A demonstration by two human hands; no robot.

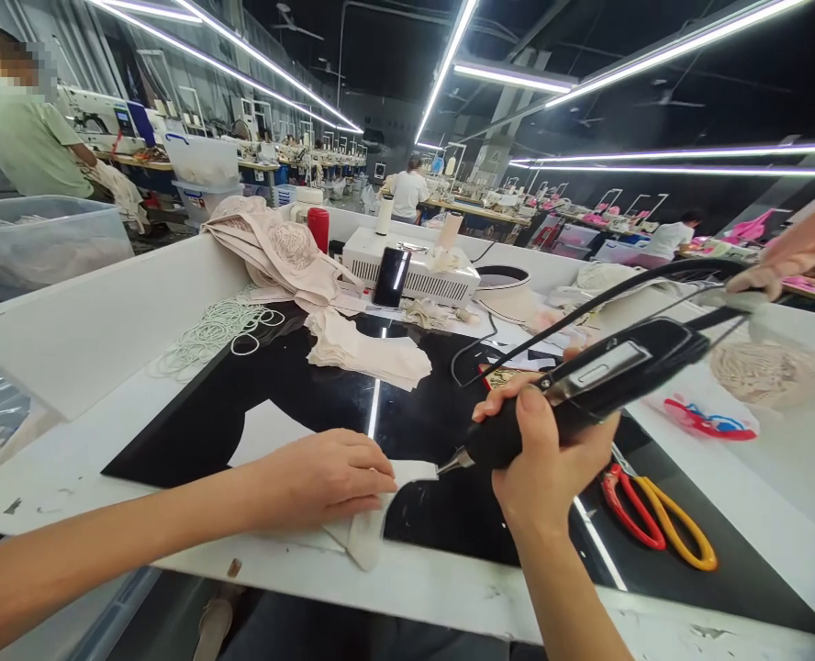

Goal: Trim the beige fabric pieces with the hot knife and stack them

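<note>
My right hand point(552, 450) is wrapped around a black corded power tool point(586, 376), its narrow metal tip pointing left. That tip meets, or nearly meets, the end of a white fabric piece point(418, 471). My left hand point(331, 477) grips the same fabric from above, fingers bent together over it and thumb hidden. A fabric strip hangs below those fingers toward the table's front edge. Under both hands lies a glossy black board point(463, 523). Scissors with one red and one yellow handle point(655, 523) rest on it, right of my right wrist.
Behind the board stand a stack of cream fabric pieces point(370, 353), a phone point(391, 277) and a white vented box point(449, 280). Pale elastic loops point(215, 326) lie left. Another person's hand point(786, 248) is at upper right, near the tool's cord end. Co-workers are farther off.
</note>
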